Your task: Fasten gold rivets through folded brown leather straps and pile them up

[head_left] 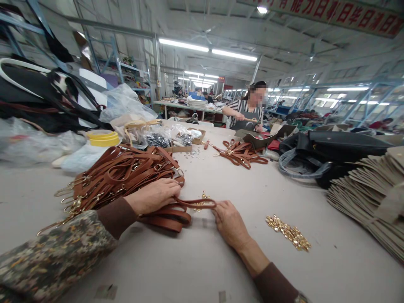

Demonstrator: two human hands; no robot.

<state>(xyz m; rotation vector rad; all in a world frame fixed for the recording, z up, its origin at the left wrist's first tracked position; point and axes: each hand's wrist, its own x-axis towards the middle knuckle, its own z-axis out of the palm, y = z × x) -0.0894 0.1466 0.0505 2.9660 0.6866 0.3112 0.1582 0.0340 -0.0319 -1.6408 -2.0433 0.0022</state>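
Observation:
A narrow brown leather strap (pixel 198 202) stretches in a loop between my two hands, just above the table. My right hand (pixel 232 223) pinches its looped end between thumb and fingers. At the strap's other end my left hand (pixel 154 195) is closed around it, its fingertips partly hidden. Beneath and beside the left hand lies a heap of brown straps (pixel 116 172) with gold-coloured clasps. Several folded straps (pixel 170 219) lie just in front of that hand. Behind the held strap is a little cluster of small gold metal pieces (pixel 203 195).
A bigger heap of gold pieces (pixel 288 232) lies to the right. More brown straps (pixel 243 153) lie farther back, before a person (pixel 244 111) holding a tool. Stacked grey-beige sheets (pixel 372 198) and a black bag (pixel 344 145) flank the right; yellow tape (pixel 102 138) sits left.

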